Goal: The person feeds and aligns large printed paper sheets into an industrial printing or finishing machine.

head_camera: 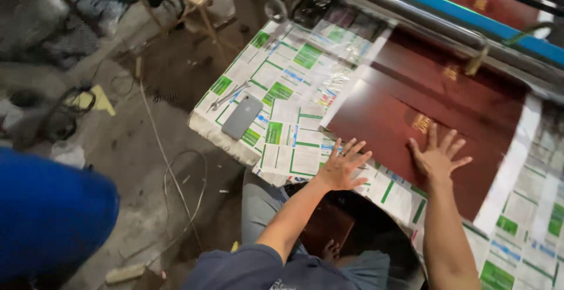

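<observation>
On the paper-covered worktable (pixel 294 149), both hands lie flat with fingers spread.

Her or his left hand (pixel 342 163) rests open on the printed sheets just beside the near corner of the dark red sheet (pixel 382 122), while the right hand (pixel 437 156) presses open-palmed on that sheet's near edge. A grey phone (pixel 242 116) and scissors (pixel 228 97) lie well apart, toward the table's far-left corner.
</observation>
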